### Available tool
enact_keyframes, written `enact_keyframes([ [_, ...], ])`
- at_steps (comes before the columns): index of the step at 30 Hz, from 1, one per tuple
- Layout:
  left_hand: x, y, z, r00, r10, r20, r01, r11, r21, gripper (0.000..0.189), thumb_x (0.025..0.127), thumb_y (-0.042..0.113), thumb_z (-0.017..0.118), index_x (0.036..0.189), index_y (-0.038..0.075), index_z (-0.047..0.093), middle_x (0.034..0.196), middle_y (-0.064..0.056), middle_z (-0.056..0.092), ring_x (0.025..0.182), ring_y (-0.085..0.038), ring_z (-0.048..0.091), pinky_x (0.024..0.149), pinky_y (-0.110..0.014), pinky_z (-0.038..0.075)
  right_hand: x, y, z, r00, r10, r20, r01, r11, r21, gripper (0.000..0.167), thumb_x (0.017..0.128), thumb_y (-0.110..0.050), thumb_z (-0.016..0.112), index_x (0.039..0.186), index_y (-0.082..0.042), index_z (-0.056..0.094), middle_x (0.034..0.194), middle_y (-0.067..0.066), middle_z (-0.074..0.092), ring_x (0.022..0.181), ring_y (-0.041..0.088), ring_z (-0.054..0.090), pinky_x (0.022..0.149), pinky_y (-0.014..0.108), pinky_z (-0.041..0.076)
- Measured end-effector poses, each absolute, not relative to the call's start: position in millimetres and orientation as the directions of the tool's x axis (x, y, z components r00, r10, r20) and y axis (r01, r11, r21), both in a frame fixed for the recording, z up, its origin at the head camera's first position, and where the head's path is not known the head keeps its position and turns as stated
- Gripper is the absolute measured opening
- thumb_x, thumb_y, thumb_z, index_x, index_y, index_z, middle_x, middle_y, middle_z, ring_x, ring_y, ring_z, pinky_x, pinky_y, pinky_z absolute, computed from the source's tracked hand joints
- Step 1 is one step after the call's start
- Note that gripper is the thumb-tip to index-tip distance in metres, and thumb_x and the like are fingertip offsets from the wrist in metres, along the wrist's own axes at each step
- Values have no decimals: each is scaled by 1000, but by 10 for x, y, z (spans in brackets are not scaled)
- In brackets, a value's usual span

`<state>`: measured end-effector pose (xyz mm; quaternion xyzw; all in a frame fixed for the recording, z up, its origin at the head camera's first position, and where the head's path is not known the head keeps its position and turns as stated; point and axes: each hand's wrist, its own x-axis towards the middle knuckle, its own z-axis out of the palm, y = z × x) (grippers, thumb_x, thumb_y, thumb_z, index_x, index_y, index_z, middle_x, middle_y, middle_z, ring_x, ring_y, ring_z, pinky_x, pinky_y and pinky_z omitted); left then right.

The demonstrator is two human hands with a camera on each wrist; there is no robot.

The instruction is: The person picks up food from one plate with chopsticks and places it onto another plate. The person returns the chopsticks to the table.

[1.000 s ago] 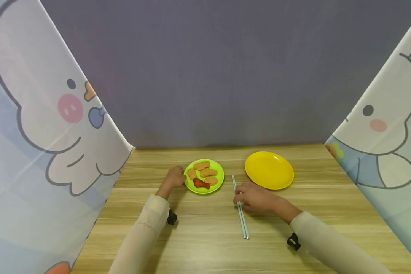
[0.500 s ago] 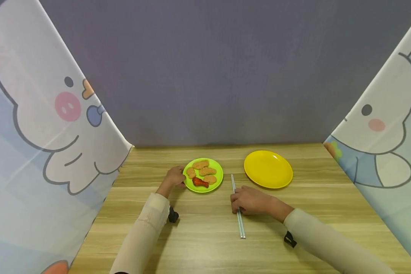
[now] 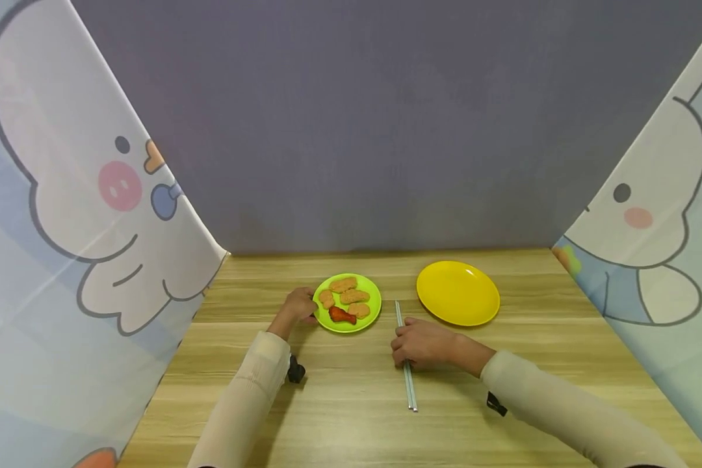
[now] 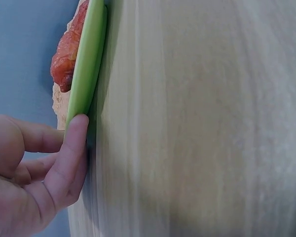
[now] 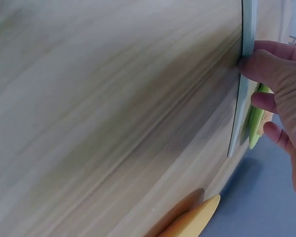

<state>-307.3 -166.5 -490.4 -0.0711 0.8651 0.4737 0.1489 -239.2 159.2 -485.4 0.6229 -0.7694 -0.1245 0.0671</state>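
My left hand pinches the left rim of a lime-green plate, thumb and fingers at its edge in the left wrist view. On the plate lie a reddish-brown drumstick and several breaded golden pieces. The plate sits on the table. Farther right, my right hand grips a pair of pale blue-green chopsticks around their middle, between thumb and fingers. They lie close along the tabletop, with one end toward the back. Part of them is hidden under the hand.
A yellow plate with nothing on it stands behind and right of my right hand. The wood-grain table meets a grey wall at the back. Cartoon-printed panels flank both sides.
My right hand has shifted slightly left and nearer, its fingers closing round the chopsticks, which have drawn together and turned a little. The left hand stays at the green plate's rim.
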Motion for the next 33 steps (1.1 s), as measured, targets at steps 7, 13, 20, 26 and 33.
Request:
enact_keyframes([
  [7, -3088, -1647, -4871, -944, 21, -329, -266, 539, 799, 58, 88, -11, 48, 145, -2, 53, 126, -28, 63, 79, -24, 72, 66, -32, 67, -2436, 1604, -4844, -79, -995, -60, -927, 52, 370, 13, 84, -32, 78, 92, -38, 69, 88, -21, 65, 79, 6, 56, 65, 21, 30],
  [13, -3085, -1632, -4858, -944, 29, -330, -265, 532, 804, 56, 87, -11, 48, 142, -3, 55, 124, -29, 63, 75, -23, 73, 66, -33, 67, -2463, 1613, -4886, 11, -1000, -7, -919, -12, 395, 15, 80, -30, 79, 88, -34, 67, 83, -19, 64, 77, 6, 56, 64, 21, 31],
  [20, -3068, -1645, -4874, -938, 23, -346, -281, 535, 797, 58, 88, -12, 46, 145, -3, 52, 127, -28, 62, 74, -22, 71, 66, -33, 67, -2455, 1577, -4915, 5, -996, 89, -930, 28, 367, 15, 82, -29, 77, 86, -26, 63, 79, -13, 61, 74, 8, 56, 68, 23, 43],
  [26, -3071, -1653, -4882, -940, 30, -339, -272, 532, 802, 56, 88, -11, 47, 143, -6, 52, 124, -29, 62, 74, -23, 71, 66, -33, 67, -2402, 1544, -4742, -130, -964, 232, -962, 179, 206, 21, 78, -23, 77, 87, -22, 59, 80, -11, 58, 72, 6, 52, 67, 20, 49],
  [33, -3070, -1648, -4872, -933, 37, -357, -289, 515, 807, 56, 89, -11, 48, 145, -4, 51, 126, -29, 61, 78, -25, 72, 70, -36, 67, -2413, 1565, -4489, -319, -844, 431, -947, 299, -115, 25, 71, -7, 76, 86, -17, 59, 76, -8, 58, 67, -1, 49, 57, 7, 41],
])
